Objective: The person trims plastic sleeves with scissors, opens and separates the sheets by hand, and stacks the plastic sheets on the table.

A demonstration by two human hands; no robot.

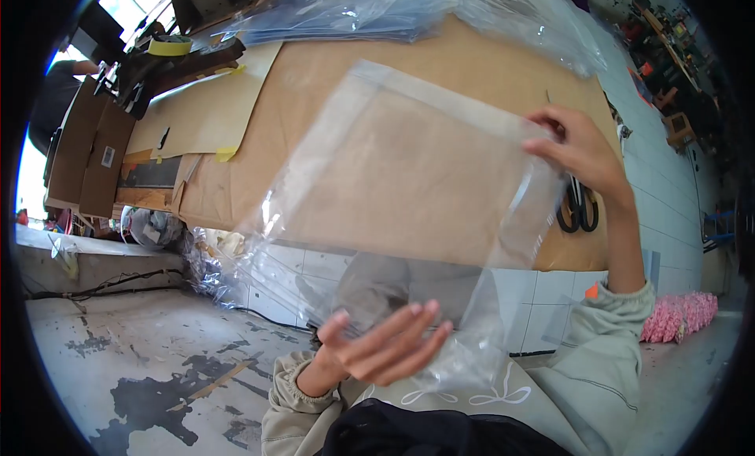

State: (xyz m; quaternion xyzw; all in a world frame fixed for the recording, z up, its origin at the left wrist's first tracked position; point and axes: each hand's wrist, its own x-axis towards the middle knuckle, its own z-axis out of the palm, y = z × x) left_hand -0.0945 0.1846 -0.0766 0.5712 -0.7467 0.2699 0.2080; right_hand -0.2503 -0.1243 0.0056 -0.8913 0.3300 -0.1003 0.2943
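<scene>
A large clear plastic bag is spread tilted above the front of the brown-covered table, its whitish strip at the far end. My right hand pinches its upper right corner between thumb and fingers. Close to my body, my left hand lies at the bag's lower part with its fingers stretched out and apart. Whether the left palm bears the film's weight is hard to tell. Black-handled scissors lie on the table just below my right wrist, partly seen through the film.
More clear plastic sheets are piled at the table's far edge. To the left are a tape roll, a small cutter and a cardboard box. A pink bundle lies on the right. Part of another person shows far left.
</scene>
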